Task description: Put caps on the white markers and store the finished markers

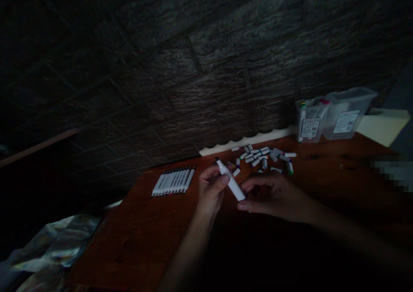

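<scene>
A white marker (230, 181) with a dark tip pointing up and left is held over the brown table (145, 231). My left hand (210, 188) is closed around its upper part. My right hand (274, 196) pinches its lower end with thumb and fingers. Just beyond the hands lies a scatter of several white marker caps (263, 156) with coloured ends. To the left, a neat row of several white markers (173, 181) lies side by side on the table.
Two clear plastic containers (332, 115) with labels stand at the back right, against a dark brick wall (193, 68). A white scalloped strip (245, 142) runs along the table's far edge. Crumpled plastic (54, 244) lies lower left.
</scene>
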The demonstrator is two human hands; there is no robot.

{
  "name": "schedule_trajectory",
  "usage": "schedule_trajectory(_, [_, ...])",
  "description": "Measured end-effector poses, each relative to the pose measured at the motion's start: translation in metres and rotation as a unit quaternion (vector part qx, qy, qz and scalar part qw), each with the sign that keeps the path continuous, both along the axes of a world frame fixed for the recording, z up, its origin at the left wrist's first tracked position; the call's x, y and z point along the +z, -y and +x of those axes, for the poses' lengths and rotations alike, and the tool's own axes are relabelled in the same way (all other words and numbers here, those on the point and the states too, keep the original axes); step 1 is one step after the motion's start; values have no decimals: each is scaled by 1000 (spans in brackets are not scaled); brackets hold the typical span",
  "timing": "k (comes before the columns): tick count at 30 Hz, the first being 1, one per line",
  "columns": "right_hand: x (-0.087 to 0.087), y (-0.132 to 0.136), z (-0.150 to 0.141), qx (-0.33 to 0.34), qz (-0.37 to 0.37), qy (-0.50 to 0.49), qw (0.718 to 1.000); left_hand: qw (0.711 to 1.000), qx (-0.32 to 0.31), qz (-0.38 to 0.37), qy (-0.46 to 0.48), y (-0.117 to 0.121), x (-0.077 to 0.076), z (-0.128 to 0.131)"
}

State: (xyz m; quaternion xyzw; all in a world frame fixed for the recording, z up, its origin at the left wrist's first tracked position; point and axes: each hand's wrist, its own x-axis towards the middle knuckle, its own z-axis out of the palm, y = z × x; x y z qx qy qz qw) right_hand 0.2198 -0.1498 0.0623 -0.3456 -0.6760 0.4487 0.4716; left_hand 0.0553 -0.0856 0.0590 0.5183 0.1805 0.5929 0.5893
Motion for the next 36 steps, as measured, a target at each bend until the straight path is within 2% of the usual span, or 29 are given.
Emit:
schedule_trajectory(8, [2,-2,3,-14,-21,27,999,1000,-3,-22,11,-1,-1,-2])
schedule_trajectory(14, [5,-7,18,-41,-64,53,996,999,-4,-25,27,-1,3,0])
schedule_trajectory(17, [7,-11,25,-30,-79,57,995,999,-17,-18,29,-1,3,0])
schedule_trajectory(21, [12,-13,37,-21,-52,57,997,999,-44,-2,32,1,3,-1])
schedule_trajectory(26, [19,-14,52,-92,-4,26,995,999,-45,17,-21,3,3,-1])
schedule_trajectory(32, [18,-14,42,-150,24,-64,986,999,7,9,-47,4,2,2])
schedule_trajectory(36, [14,-14,36,-170,30,-71,982,999,5,9,-43,3,2,2])
